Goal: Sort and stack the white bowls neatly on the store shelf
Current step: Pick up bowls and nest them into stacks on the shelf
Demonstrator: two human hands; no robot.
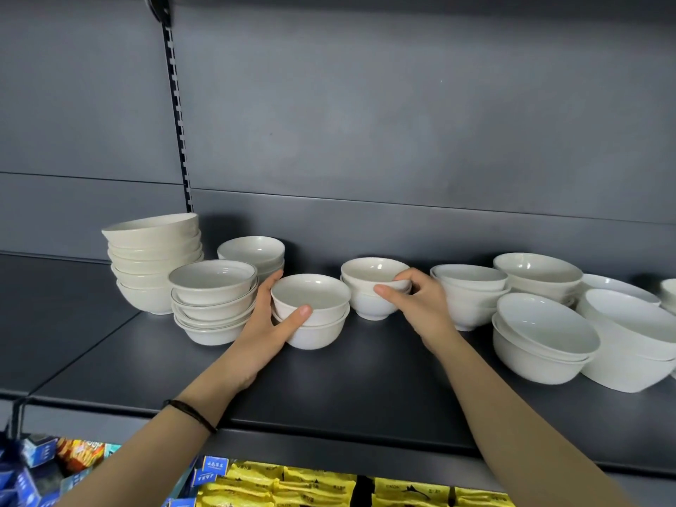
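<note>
White bowls stand in small stacks along a dark grey shelf (365, 367). My left hand (267, 331) grips a short stack of two small bowls (311, 309) in the middle, thumb on the top bowl's near rim. My right hand (417, 301) holds the top bowl of the neighbouring stack (373, 276) just behind and to the right, with thumb and fingers around its rim. At the left stand a tall tilted stack (153, 258), a rimmed stack (214, 298) and a smaller stack (252, 250) behind it.
Right of my hands stand more stacks: small bowls (470, 290), a back stack (537, 272), wide bowls (545, 334) and larger ones (629, 334) at the frame edge. The shelf's back panel rises behind. Yellow packets (292, 484) and blue boxes (36, 466) fill the shelf below.
</note>
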